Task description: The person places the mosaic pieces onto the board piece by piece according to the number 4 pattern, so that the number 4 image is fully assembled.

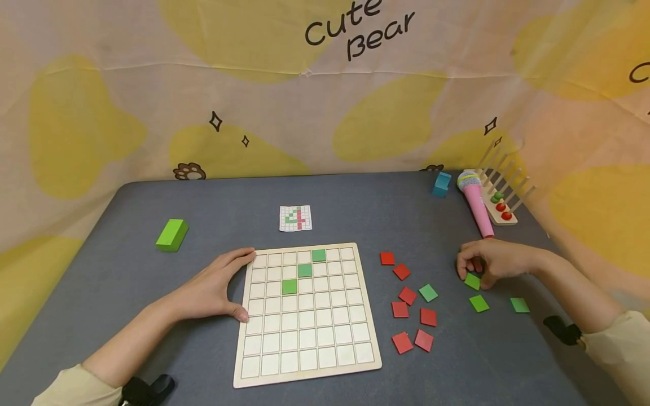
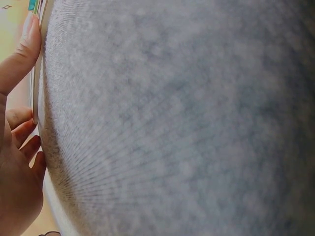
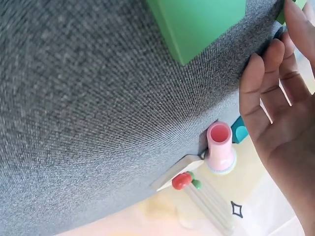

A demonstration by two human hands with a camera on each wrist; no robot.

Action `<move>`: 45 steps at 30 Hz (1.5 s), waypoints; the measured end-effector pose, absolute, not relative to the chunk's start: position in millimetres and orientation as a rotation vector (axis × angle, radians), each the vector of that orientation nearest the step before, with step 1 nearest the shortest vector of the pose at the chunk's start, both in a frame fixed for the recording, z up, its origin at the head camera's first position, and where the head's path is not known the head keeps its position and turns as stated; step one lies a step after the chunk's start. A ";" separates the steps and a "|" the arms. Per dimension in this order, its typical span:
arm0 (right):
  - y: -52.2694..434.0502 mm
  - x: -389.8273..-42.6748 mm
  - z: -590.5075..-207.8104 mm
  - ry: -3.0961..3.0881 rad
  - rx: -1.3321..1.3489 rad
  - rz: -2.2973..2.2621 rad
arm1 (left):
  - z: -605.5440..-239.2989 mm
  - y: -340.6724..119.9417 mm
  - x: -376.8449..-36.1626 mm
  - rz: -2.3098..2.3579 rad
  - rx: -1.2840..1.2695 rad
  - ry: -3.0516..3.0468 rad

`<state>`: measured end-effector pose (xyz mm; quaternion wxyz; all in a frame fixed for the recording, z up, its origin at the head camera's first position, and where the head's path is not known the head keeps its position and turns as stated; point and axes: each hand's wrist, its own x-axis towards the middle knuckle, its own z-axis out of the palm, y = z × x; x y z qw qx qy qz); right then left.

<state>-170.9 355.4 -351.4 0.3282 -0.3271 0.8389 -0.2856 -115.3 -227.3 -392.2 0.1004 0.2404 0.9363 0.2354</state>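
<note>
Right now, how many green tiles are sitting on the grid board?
3, in a diagonal run on the wooden board: one in the top row, one a row lower and one column left, one below-left of that. None looks hidden.

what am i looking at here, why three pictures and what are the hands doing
These are one moment seen by three cameras on a person. The wide picture comes from a camera on the head, looking down at a grey table. The other two sit on the wrists, so they show blurry cloth up close and part of each hand.

The left hand rests open against the edge of a wooden grid board, which has three green tiles in its squares. The right hand curls its fingers on a loose green tile; whether the grip is closed yet is hard to tell.

Also there: scattered red tiles, a small pattern card, a green block, a blue block, a pink toy microphone and a peg rack.
</note>
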 end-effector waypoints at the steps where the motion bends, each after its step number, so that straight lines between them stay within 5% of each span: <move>1: 355.3 -171.0 -351.5 2.202 -0.858 -0.746 | -392.2 -227.4 -115.3 0.696 0.711 2.767; 34: 338.7 -178.9 -350.4 2.338 -0.811 -0.799 | -391.7 -227.0 -115.5 0.701 0.711 2.760; 45: 282.3 -186.2 -340.4 2.471 -0.777 -0.872 | -391.2 -226.6 -115.2 0.696 0.705 2.760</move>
